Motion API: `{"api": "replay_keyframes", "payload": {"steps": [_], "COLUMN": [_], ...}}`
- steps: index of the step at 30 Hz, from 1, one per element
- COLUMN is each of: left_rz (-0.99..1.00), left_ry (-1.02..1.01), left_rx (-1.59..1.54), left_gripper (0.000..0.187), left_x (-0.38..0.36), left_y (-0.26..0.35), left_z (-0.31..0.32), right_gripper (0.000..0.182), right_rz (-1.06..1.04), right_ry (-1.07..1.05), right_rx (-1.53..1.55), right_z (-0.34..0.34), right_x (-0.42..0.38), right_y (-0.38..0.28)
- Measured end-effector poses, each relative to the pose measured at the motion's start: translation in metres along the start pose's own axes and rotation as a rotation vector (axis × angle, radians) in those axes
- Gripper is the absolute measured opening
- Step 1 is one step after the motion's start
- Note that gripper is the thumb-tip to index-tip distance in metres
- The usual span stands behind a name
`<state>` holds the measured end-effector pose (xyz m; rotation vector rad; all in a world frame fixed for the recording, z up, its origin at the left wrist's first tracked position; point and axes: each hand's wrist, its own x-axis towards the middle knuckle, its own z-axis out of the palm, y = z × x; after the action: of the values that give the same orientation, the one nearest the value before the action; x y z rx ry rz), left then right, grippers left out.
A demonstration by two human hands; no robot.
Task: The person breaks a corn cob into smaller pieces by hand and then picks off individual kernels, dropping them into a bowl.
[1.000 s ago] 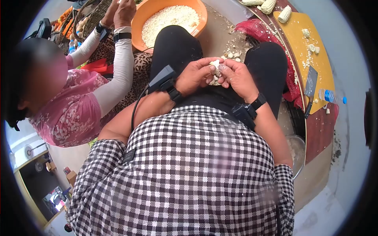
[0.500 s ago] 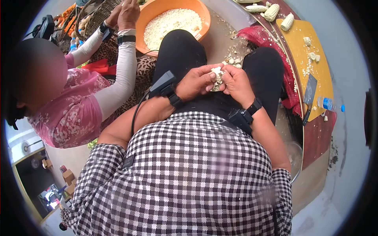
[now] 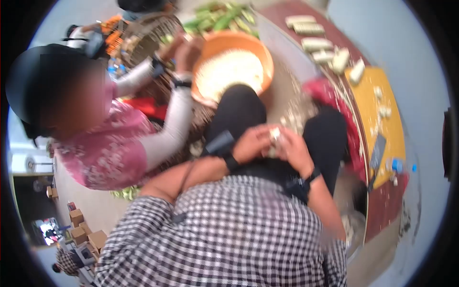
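Observation:
A short, pale piece of corn cob (image 3: 274, 135) is held over my lap, pinched between both hands. My left hand (image 3: 252, 144) has its fingers closed on the cob's left side. From the other side, my right hand (image 3: 292, 149) grips the same piece. Motion blur hides the exact fingertip contact. Beyond my left knee stands an orange basin (image 3: 267, 57) with pale loose corn kernels (image 3: 232, 74) in it. Small cob bits (image 3: 292, 119) lie on the ground between my knees.
On my left a person in a pink top (image 3: 114, 153) holds both hands near the basin. To the right, a yellow board (image 3: 389, 100) carries cob pieces and a cleaver (image 3: 377, 152), with a water bottle (image 3: 398, 165) beside it. Whole cobs (image 3: 316, 44) lie further back; green husks (image 3: 220, 19) lie behind the basin.
The view has tilted up, so my hands and the basin sit lower and further right, and green husks show behind the basin. Both hands still hold the corn cob piece.

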<state>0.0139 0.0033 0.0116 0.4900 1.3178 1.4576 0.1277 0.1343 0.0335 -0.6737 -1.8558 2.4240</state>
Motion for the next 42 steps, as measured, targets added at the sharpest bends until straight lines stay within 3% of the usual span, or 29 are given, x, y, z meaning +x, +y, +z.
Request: {"api": "replay_keyframes", "payload": {"steps": [2, 4, 10, 13, 20, 24, 25, 26, 27, 28, 29, 32, 38, 42], "left_rz": [0.063, 0.020, 0.063, 0.060, 0.107, 0.156, 0.199, 0.126, 0.177, 0.119, 0.064, 0.066, 0.035, 0.040], "left_ry": [-0.019, -0.078, -0.156, -0.205, -0.194, -0.150, -0.120, -0.172, -0.132, -0.145, -0.128, -0.147, -0.119, -0.112], "left_rx": [-0.110, -0.016, 0.014, -0.178, -0.065, 0.059, 0.073, -0.069, 0.120, 0.016, 0.042, 0.005, -0.073, -0.035], "left_gripper": [0.040, 0.043, 0.049, 0.048, 0.046, 0.037, 0.037, 0.035, 0.036, 0.040, 0.044, 0.045, 0.046, 0.045], "left_x": [0.007, -0.003, 0.004, 0.006, 0.006, -0.005, 0.004, 0.003, 0.002, -0.003, -0.002, -0.002, -0.002, -0.001], "left_y": [-0.020, 0.004, -0.017, -0.024, -0.025, 0.017, -0.001, 0.000, -0.002, -0.002, -0.003, -0.004, -0.001, -0.008], "left_z": [-0.002, 0.001, -0.009, -0.008, -0.006, 0.010, 0.003, 0.004, 0.003, 0.003, 0.001, 0.001, -0.002, 0.001], "right_gripper": [0.023, 0.023, 0.024, 0.025, 0.026, 0.029, 0.030, 0.030, 0.030, 0.027, 0.026, 0.019, 0.018, 0.021], "right_rz": [0.016, 0.071, 0.040, 0.044, 0.012, -0.006, -0.075, -0.118, -0.073, -0.041, -0.111, -0.042, -0.028, -0.049], "right_ry": [-0.002, 0.031, -0.008, -0.024, 0.021, 0.017, -0.019, -0.036, -0.004, 0.001, 0.016, 0.059, -0.103, -0.052], "right_rx": [-0.065, -0.102, -0.029, -0.040, -0.111, -0.099, -0.136, -0.124, -0.151, -0.176, -0.145, -0.065, 0.321, 0.001], "right_z": [0.000, -0.003, -0.009, -0.012, -0.006, 0.003, -0.004, -0.004, -0.004, -0.004, -0.006, -0.005, -0.013, -0.011], "right_x": [-0.001, 0.001, 0.006, 0.010, 0.002, -0.004, 0.000, -0.001, 0.002, 0.001, 0.002, 0.000, 0.002, 0.000], "right_y": [-0.003, 0.002, 0.017, 0.027, 0.021, 0.000, 0.013, 0.014, 0.020, 0.015, 0.021, 0.023, 0.029, 0.022]}}
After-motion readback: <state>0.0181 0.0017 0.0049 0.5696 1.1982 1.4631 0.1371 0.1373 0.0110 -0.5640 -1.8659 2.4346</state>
